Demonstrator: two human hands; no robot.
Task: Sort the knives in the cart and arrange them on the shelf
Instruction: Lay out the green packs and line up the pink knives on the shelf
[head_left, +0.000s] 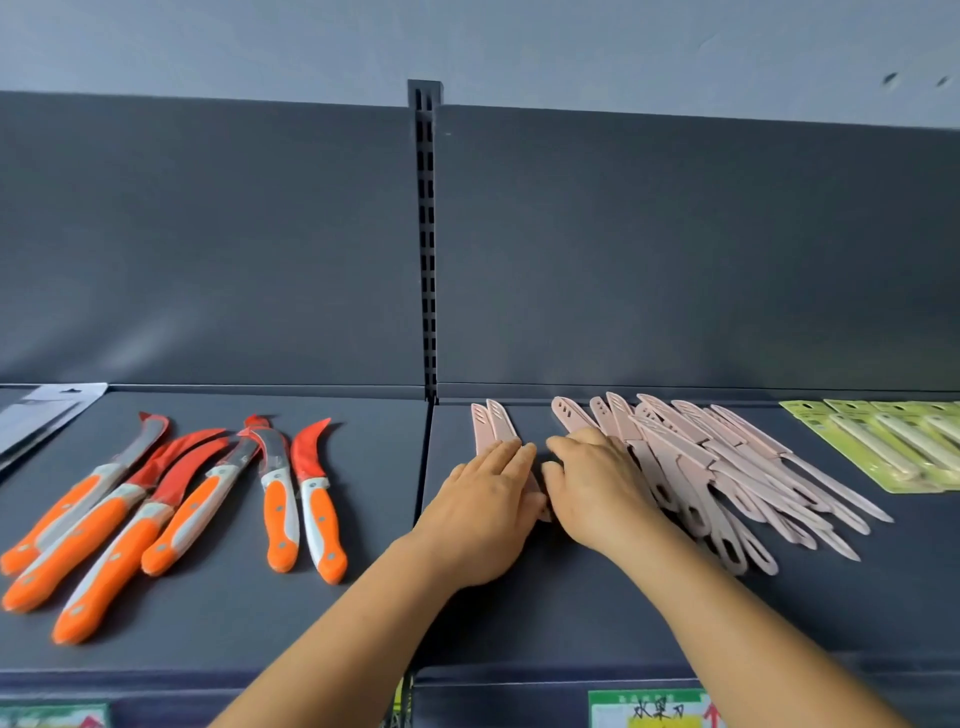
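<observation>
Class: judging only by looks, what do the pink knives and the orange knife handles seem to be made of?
Pale pink sheathed knives: probably matte moulded plastic, uniform colour, slotted sheaths, no shine. Orange-and-grey knife handles: likely glossy plastic with small metal rivets, shown by soft highlights and grey dots.

1. A dark grey shelf runs across the view, split by a seam into a left and a right panel below the slotted upright.
2. On the left panel lie six orange-handled knives, curved blades wrapped in red, handles toward the front edge.
3. At the far left corner sits a grey packaged item, partly out of view.
4. On the right panel, two pink sheathed knives lie side by side near the seam.
5. Just beyond them, a loose heap of pink knives overlaps.
6. Far right, green carded packs lie flat.
7. Both hands rest on the shelf.
</observation>
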